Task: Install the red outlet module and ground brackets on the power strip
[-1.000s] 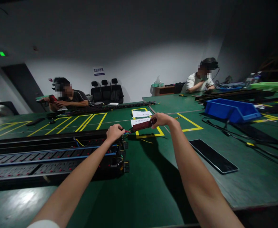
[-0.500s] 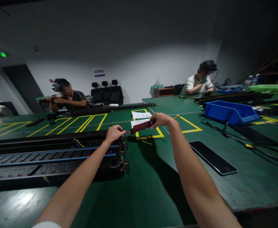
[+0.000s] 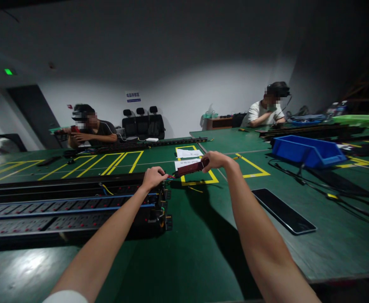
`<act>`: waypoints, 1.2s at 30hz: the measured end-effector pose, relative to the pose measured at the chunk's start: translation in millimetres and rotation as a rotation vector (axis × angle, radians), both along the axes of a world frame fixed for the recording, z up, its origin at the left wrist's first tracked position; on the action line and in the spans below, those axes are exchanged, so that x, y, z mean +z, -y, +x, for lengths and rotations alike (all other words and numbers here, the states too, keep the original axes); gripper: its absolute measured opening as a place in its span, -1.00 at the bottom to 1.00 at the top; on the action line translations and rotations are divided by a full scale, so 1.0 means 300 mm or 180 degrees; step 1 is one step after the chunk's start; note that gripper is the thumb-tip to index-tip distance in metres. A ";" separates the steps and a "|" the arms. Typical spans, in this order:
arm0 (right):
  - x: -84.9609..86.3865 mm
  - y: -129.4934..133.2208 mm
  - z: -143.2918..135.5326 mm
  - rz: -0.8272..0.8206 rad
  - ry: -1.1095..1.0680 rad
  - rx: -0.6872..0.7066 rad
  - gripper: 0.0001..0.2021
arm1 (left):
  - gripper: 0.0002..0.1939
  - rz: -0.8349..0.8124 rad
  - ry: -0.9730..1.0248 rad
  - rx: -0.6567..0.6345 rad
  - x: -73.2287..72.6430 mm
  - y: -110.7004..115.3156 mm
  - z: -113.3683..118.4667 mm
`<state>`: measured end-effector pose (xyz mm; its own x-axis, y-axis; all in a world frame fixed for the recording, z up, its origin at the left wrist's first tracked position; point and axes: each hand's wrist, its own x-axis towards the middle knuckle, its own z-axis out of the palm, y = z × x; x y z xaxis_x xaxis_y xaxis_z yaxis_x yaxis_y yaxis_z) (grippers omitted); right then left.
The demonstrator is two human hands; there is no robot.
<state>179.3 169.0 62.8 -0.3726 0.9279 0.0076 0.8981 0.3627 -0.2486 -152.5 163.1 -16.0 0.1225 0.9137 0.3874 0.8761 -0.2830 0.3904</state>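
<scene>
My right hand [image 3: 215, 161] grips the right end of a dark red block-shaped part [image 3: 189, 168], held above the green table beside some paper sheets [image 3: 188, 153]. Thin coloured wires [image 3: 171, 177] run from the block's left end to my left hand [image 3: 154, 177], whose fingers are pinched on them. Below and left of my left hand lie long black strips with rows of sockets and red dots [image 3: 74, 206], with blue lines along them. A short yellow wire [image 3: 108, 189] sticks up from the strips.
A phone [image 3: 283, 210] lies right of my right forearm. Beyond it are black cables [image 3: 301, 179] and a blue bin [image 3: 309, 149]. Two people [image 3: 101, 130] [image 3: 262, 111] sit across the green table [image 3: 191, 252], another at far left.
My hands and the red block keep almost the same pose. The whole view has shifted slightly. The person at the left across the table now shows a red item at the hands.
</scene>
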 end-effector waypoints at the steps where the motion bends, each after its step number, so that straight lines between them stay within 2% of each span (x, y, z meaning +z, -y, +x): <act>1: -0.001 -0.001 0.001 -0.0012 -0.0004 0.0009 -0.63 | -0.75 0.0010 -0.0014 0.0015 0.001 0.000 0.000; 9: -0.005 -0.006 0.006 -0.0066 -0.0057 0.0040 -0.58 | -0.77 -0.0051 -0.0127 0.0157 0.013 0.007 0.003; 16: -0.003 -0.002 0.005 -0.0069 -0.0050 0.0025 -0.59 | -0.54 -0.0192 -0.0495 0.0727 0.015 0.022 0.030; 19: -0.003 -0.002 0.004 -0.0094 -0.0049 0.0041 -0.61 | -0.47 -0.0202 -0.0731 0.0550 0.019 0.031 0.042; 23: -0.008 -0.005 0.014 -0.0100 -0.0039 0.0039 -0.57 | -0.57 -0.0243 -0.0853 0.0298 0.021 0.027 0.043; 36: 0.017 0.013 0.025 0.0178 -0.0004 -0.0069 -0.49 | -0.55 -0.0423 -0.0384 0.0275 0.019 0.009 0.018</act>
<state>186.7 165.1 67.8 -0.3523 0.9340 0.0600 0.9057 0.3564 -0.2297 -147.2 160.4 -10.4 0.0796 0.9650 0.2500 0.9376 -0.1576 0.3099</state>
